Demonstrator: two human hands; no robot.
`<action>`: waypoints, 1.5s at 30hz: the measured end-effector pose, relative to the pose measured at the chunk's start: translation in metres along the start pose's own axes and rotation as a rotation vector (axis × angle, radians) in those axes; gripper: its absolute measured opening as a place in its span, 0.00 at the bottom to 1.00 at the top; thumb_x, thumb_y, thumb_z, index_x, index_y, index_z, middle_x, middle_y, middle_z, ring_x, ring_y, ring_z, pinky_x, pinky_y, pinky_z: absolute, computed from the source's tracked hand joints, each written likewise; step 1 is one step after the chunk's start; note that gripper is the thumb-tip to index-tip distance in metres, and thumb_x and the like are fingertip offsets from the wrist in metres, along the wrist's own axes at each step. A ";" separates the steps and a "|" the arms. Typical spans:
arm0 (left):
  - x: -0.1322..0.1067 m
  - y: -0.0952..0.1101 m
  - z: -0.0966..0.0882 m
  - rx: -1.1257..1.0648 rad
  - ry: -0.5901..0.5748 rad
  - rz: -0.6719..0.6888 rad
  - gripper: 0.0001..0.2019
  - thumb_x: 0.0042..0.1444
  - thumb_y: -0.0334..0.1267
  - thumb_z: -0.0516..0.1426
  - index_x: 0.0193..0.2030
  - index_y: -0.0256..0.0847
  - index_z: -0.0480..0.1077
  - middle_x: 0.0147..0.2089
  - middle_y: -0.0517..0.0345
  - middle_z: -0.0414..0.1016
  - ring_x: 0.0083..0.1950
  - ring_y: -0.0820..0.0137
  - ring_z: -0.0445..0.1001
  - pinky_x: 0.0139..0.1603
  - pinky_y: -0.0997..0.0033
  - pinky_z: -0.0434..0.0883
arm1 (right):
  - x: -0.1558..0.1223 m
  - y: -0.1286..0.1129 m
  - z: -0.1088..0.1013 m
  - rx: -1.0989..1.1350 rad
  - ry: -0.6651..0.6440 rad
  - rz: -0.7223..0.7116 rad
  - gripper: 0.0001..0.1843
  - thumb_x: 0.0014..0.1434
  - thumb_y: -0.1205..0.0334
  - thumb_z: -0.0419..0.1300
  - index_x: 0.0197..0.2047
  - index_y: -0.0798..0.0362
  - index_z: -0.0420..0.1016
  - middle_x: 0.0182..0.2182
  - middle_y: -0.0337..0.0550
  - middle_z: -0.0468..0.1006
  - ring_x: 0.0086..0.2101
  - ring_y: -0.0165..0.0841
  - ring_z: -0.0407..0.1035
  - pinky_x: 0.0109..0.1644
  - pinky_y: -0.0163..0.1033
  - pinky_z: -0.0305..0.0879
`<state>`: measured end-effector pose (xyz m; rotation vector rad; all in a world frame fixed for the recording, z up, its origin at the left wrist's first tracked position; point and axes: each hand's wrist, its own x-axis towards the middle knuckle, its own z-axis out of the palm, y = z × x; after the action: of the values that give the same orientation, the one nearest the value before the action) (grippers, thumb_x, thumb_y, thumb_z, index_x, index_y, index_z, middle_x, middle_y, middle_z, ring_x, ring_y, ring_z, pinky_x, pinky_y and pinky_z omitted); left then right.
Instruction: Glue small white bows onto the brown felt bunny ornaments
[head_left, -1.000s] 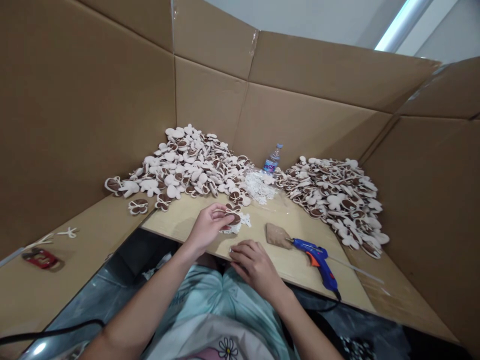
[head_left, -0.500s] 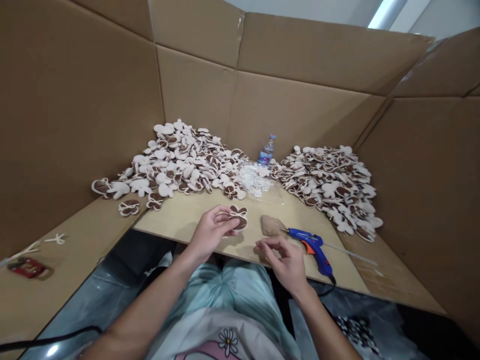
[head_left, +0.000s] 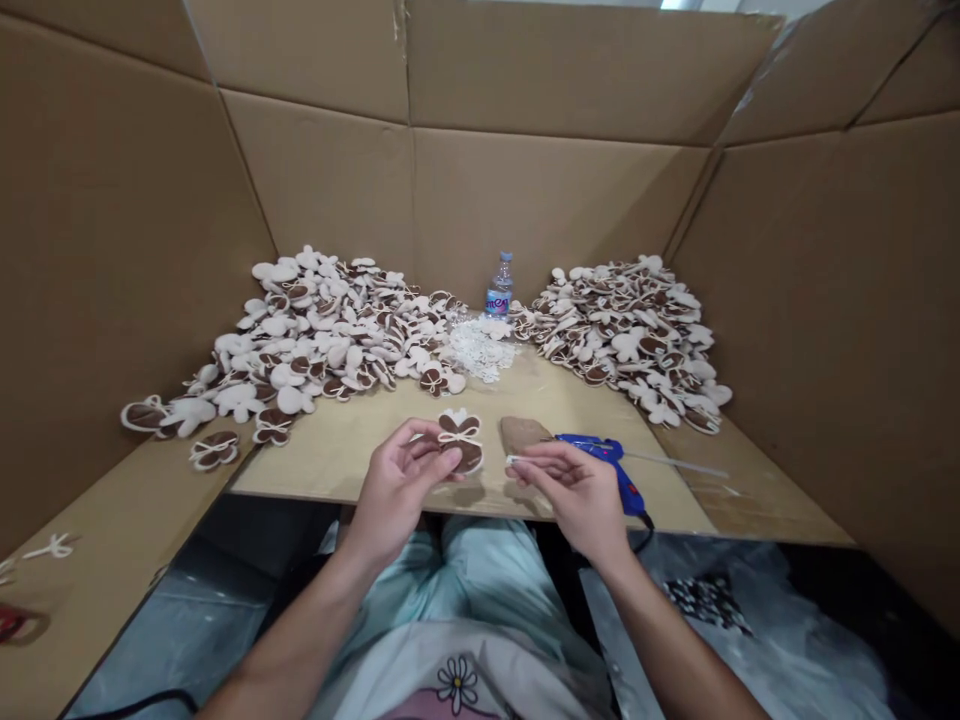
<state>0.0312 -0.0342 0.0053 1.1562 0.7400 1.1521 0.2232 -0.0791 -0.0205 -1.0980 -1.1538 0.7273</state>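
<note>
My left hand [head_left: 397, 480] is closed on a brown butterfly-shaped piece with a white outline [head_left: 459, 443], held just above the near edge of the wooden board [head_left: 352, 445]. My right hand [head_left: 574, 485] pinches a small white piece [head_left: 513, 460] between thumb and fingertips, a short way right of the butterfly. A blue glue gun [head_left: 611, 465] lies on the board just behind my right hand, its nozzle toward a brown pad [head_left: 523, 432].
Two large heaps of brown-and-white butterfly pieces lie at the back left [head_left: 315, 335] and back right [head_left: 630, 330]. Between them stand a water bottle [head_left: 498, 286] and a small pile of white lace bits [head_left: 480, 347]. Tall cardboard walls [head_left: 817, 300] close in all sides.
The view has tilted down and swung left. My left hand lifted the butterfly piece off the board. My right hand rose from the board's edge and moved right, pinching a small white piece.
</note>
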 end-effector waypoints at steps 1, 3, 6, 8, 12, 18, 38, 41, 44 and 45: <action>-0.001 0.000 0.002 0.021 0.007 0.015 0.12 0.51 0.36 0.66 0.38 0.41 0.68 0.34 0.61 0.76 0.39 0.69 0.78 0.36 0.73 0.78 | -0.002 -0.003 0.000 -0.029 0.009 -0.047 0.08 0.51 0.59 0.69 0.32 0.55 0.80 0.24 0.44 0.83 0.25 0.36 0.79 0.29 0.37 0.78; -0.004 0.001 0.006 0.068 0.021 0.044 0.12 0.50 0.38 0.66 0.36 0.41 0.68 0.34 0.60 0.77 0.38 0.68 0.78 0.36 0.70 0.78 | -0.007 -0.009 0.001 -0.133 0.018 -0.187 0.04 0.53 0.62 0.68 0.29 0.53 0.80 0.24 0.43 0.83 0.25 0.34 0.78 0.29 0.36 0.77; -0.006 0.003 0.013 0.125 0.042 0.070 0.12 0.49 0.39 0.66 0.36 0.42 0.68 0.33 0.59 0.78 0.37 0.66 0.80 0.37 0.69 0.78 | -0.014 -0.012 0.002 -0.263 -0.001 -0.410 0.03 0.56 0.67 0.65 0.33 0.51 0.81 0.28 0.43 0.84 0.30 0.35 0.79 0.35 0.38 0.77; -0.008 0.003 0.015 0.153 0.055 0.088 0.11 0.49 0.39 0.66 0.36 0.42 0.69 0.33 0.59 0.79 0.36 0.67 0.80 0.37 0.70 0.78 | -0.017 -0.012 0.002 -0.317 -0.008 -0.462 0.06 0.57 0.69 0.64 0.38 0.51 0.81 0.32 0.43 0.85 0.33 0.35 0.79 0.39 0.38 0.77; -0.009 0.001 0.013 0.239 0.083 0.142 0.10 0.50 0.37 0.66 0.36 0.42 0.70 0.34 0.60 0.79 0.37 0.68 0.79 0.37 0.73 0.76 | -0.019 -0.014 0.000 -0.390 -0.020 -0.488 0.08 0.58 0.70 0.64 0.41 0.50 0.79 0.33 0.41 0.85 0.33 0.33 0.80 0.39 0.35 0.77; -0.015 -0.003 0.015 0.219 0.045 0.144 0.14 0.46 0.34 0.68 0.38 0.44 0.70 0.37 0.60 0.79 0.41 0.67 0.79 0.43 0.70 0.76 | -0.018 -0.020 0.000 -0.388 -0.084 -0.563 0.08 0.61 0.73 0.59 0.39 0.51 0.76 0.33 0.44 0.81 0.36 0.34 0.76 0.40 0.39 0.75; -0.021 -0.002 0.022 0.141 0.063 0.135 0.15 0.41 0.31 0.70 0.33 0.44 0.70 0.35 0.62 0.77 0.36 0.68 0.79 0.39 0.70 0.80 | -0.024 -0.024 0.004 -0.395 -0.091 -0.696 0.16 0.58 0.78 0.60 0.43 0.50 0.80 0.33 0.46 0.79 0.33 0.32 0.75 0.33 0.35 0.74; -0.022 -0.002 0.022 0.132 0.056 0.126 0.14 0.41 0.32 0.70 0.32 0.44 0.70 0.36 0.60 0.78 0.38 0.66 0.79 0.40 0.68 0.80 | -0.025 -0.024 0.005 -0.395 -0.078 -0.688 0.15 0.58 0.76 0.60 0.43 0.49 0.81 0.32 0.45 0.79 0.32 0.33 0.76 0.33 0.36 0.75; -0.023 -0.002 0.022 0.126 0.053 0.120 0.15 0.41 0.33 0.70 0.32 0.43 0.70 0.37 0.59 0.78 0.41 0.64 0.80 0.43 0.64 0.80 | -0.025 -0.024 0.006 -0.394 -0.059 -0.687 0.15 0.58 0.76 0.60 0.43 0.48 0.82 0.32 0.45 0.80 0.32 0.33 0.76 0.32 0.35 0.75; -0.023 -0.002 0.022 0.125 0.052 0.125 0.15 0.40 0.33 0.70 0.32 0.43 0.70 0.37 0.59 0.78 0.41 0.64 0.80 0.43 0.64 0.80 | -0.025 -0.024 0.006 -0.393 -0.054 -0.691 0.15 0.58 0.75 0.60 0.43 0.48 0.82 0.32 0.45 0.80 0.32 0.33 0.76 0.31 0.35 0.75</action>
<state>0.0457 -0.0630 0.0071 1.2958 0.7973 1.2583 0.2087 -0.1081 -0.0063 -0.9014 -1.6423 -0.0136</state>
